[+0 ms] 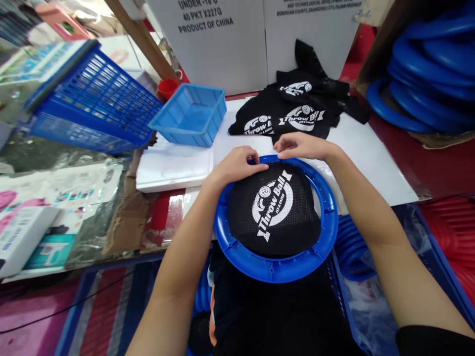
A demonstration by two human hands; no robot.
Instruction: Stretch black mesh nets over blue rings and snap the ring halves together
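My left hand [237, 165] has its fingers curled down on the far edge of the black net [274, 210], pinching it against the blue ring [276, 269]. My right hand [302, 147] does the same just beside it, fingertips closed on the net's edge where it meets the ring's far rim. Neither hand is open; both grip only net and rim. The ring sits at the near edge of the white board [371, 158], half hanging over it toward me, with the net lying across its middle, logo up.

As I see it, the risk is the net slipping off the rim where I am not holding it: the near side looks loose, and a pull at the far side could drag it off centre. The overhanging ring could also tip toward me if I press down hard.

Beyond the hands lies a pile of nets [297, 111], to the left a small blue tray [191, 116] and a blue basket [92, 99]. Spare rings [430, 74] are stacked at the right.
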